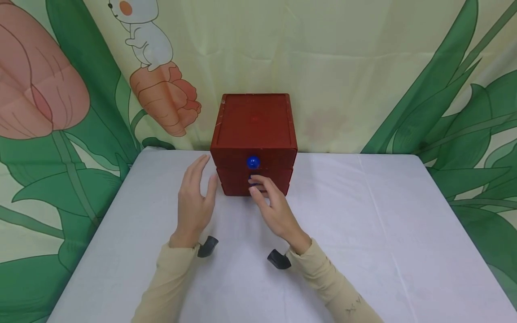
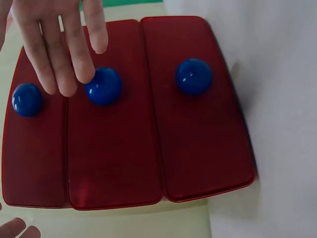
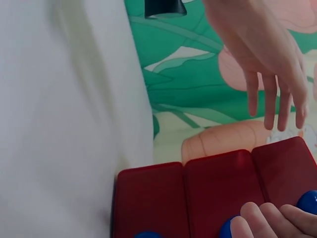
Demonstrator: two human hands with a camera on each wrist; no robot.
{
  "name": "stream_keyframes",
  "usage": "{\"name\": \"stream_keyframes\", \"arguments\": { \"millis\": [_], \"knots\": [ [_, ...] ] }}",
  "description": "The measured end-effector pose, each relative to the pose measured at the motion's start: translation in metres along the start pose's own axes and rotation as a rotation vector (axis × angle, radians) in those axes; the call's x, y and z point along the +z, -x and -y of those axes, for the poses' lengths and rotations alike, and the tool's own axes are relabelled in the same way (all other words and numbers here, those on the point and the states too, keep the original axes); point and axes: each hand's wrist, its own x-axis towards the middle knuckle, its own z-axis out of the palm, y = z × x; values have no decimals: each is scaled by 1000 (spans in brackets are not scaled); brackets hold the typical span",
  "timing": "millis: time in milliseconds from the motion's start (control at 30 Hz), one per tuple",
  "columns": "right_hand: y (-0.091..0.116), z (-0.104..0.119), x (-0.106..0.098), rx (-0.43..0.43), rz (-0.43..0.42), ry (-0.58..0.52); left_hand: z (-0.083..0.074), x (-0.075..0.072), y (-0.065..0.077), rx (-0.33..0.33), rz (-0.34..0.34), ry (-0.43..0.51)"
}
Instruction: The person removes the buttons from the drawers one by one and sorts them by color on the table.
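A dark red three-drawer box (image 1: 254, 123) stands at the back of the table, its front towards me. Each drawer has a round blue knob; the top knob (image 1: 253, 162) shows plainly in the head view. My right hand (image 1: 278, 208) reaches to the middle knob (image 2: 105, 88), loosely bent fingers right at it, thumb apart below. The left wrist view shows the bottom knob (image 2: 194, 77) uncovered. Beside the box's left front edge, my left hand (image 1: 191, 204) is raised with fingers extended, holding nothing. All drawers look closed.
A white cloth covers the table (image 1: 363, 224). Behind it hangs a printed curtain (image 1: 343, 67) with a rabbit, a carrot and large leaves. Black wrist cameras (image 1: 208, 246) jut inward from both cuffs.
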Motion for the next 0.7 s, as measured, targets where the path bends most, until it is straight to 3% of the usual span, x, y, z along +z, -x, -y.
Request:
{"name": "stream_keyframes", "arguments": {
  "millis": [700],
  "knots": [
    [-23, 2, 3, 55, -23, -186, 5, 5, -29, 25, -28, 92]
  ]
}}
